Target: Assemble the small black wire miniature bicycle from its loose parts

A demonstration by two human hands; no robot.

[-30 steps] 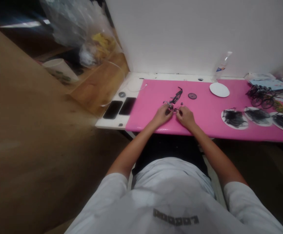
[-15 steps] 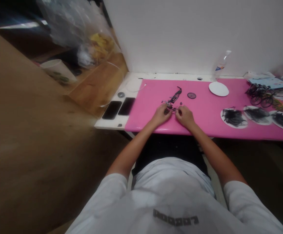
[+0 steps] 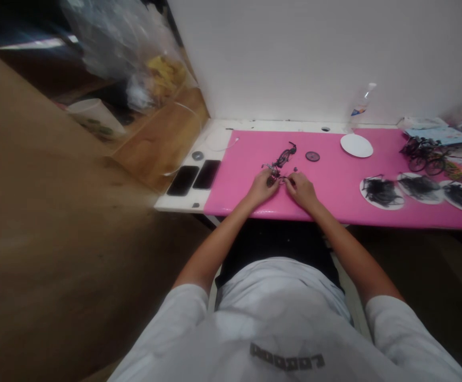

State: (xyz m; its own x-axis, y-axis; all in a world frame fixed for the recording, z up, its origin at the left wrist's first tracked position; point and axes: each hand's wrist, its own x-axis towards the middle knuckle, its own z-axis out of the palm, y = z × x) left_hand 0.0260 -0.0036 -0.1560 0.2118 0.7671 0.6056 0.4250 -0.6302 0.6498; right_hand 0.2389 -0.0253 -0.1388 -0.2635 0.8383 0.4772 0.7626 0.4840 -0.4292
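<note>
Toy bicycle, blurred shirt lettering

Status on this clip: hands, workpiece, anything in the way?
Left hand gripping dark model bicycle, near end. Right hand close beside, hold too small to tell. Loose wheel beyond, touching neither hand.

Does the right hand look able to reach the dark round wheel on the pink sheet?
Probably yes: the dark round wheel lies just beyond the right hand on the pink sheet, with nothing tall between. That hand seems busy pinching a thin dark part, though.
</note>
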